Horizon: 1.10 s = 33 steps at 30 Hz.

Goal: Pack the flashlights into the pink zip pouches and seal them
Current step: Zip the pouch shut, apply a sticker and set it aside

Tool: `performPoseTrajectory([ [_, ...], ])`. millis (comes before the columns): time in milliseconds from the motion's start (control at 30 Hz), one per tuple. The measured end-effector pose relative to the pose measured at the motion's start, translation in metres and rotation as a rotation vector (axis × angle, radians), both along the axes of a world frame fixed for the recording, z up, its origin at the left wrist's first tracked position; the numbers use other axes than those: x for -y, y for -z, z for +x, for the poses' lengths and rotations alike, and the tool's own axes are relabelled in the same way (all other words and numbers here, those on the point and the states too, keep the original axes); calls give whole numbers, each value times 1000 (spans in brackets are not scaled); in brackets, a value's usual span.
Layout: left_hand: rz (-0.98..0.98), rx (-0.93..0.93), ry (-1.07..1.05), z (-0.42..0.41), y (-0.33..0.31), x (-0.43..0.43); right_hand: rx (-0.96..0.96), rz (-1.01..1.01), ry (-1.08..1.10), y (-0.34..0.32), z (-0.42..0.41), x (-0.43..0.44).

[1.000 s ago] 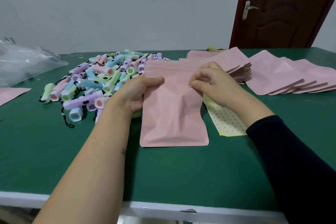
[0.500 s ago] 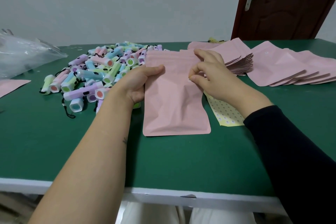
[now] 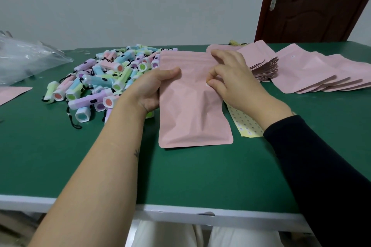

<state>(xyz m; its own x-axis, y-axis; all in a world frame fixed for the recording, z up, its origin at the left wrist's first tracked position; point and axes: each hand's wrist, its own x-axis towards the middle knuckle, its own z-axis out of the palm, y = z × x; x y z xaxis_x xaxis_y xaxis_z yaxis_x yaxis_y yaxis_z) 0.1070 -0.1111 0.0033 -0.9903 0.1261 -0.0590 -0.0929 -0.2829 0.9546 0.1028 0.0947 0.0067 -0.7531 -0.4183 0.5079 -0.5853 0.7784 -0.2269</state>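
Note:
A pink zip pouch (image 3: 190, 116) lies flat on the green table (image 3: 60, 156), bulging in the middle, with its zip end pointing away from me. My left hand (image 3: 150, 90) grips its left edge, thumb on top and fingers underneath. My right hand (image 3: 234, 82) rests over the pouch's right side, and its thumb and forefinger pinch a small white sticker (image 3: 207, 84) against the pouch's face. A heap of pastel flashlights (image 3: 104, 82) with black wrist cords lies just left of the pouch.
A yellow sticker sheet (image 3: 247, 126) pokes out under my right wrist. Behind it is a stack of empty pouches (image 3: 267, 68), with several pouches (image 3: 321, 74) fanned out to the right. A clear plastic bag (image 3: 24, 60) and another pink pouch (image 3: 12, 94) lie far left.
My right hand has shifted from the pouch's right edge onto its face, still pinching. My left hand and the pouch have kept their place.

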Motion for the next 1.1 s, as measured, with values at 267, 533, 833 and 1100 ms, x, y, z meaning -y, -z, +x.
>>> performPoseTrajectory([
  [267,47,-7,-3,1,0,2,49,-384,-11,4,1,6],
  [533,65,-25,-40,-3,2,2,809,-990,-153,18,-3,4],
  [833,65,-68,-30,-5,3,-2,608,-1094,-94,23,-6,9],
  [1100,-7,-96,-32,-3,4,-11,767,-1282,-136,25,-10,11],
])
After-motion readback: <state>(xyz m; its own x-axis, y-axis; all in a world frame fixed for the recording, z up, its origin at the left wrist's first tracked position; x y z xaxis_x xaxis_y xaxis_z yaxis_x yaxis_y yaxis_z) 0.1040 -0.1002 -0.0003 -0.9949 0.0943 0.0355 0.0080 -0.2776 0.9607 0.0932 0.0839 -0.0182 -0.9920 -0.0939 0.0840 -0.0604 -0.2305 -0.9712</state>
